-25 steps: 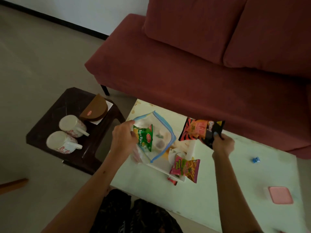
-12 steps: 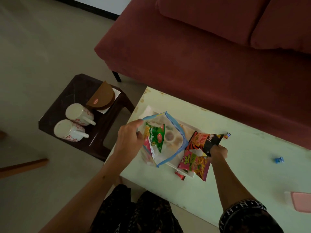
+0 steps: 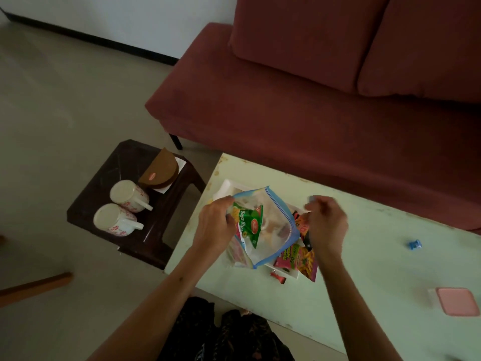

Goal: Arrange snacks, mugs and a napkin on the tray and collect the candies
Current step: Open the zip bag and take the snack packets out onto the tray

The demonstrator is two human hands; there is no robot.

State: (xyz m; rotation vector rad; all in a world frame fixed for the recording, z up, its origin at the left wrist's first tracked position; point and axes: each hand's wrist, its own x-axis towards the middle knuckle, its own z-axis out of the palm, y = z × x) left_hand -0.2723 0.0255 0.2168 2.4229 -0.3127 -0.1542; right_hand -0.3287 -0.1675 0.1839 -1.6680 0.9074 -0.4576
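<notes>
Head cam looks down on a pale green table [image 3: 377, 256] where the left hand [image 3: 214, 227] is pinched shut on the rim of a clear zip bag [image 3: 270, 230] with a blue seal, holding its mouth up and open over the white tray [image 3: 223, 188]. Probably held that way so the packets can be fished out one by one. A green snack packet [image 3: 250, 225] sits just inside the opening, right next to the left fingers. The right hand [image 3: 325, 225] hovers at the bag's other edge with fingers curled; can't tell if it's actually gripping anything, that bit is blurry. Beneath it, an orange-black packet [image 3: 302, 225] and a pink packet [image 3: 296, 259] already lie on the tray's near end, so the snack part looks half done

Two floral mugs [image 3: 122, 207] and a brown napkin holder [image 3: 161, 170] wait on the dark side table [image 3: 109, 173], well apart from the tray, not yet moved. A red candy [image 3: 278, 277] lies on the table just beside the tray and a blue candy [image 3: 414, 244] sits further right, with a pink lidded box [image 3: 456, 300] near the edge, likely where candies end up
</notes>
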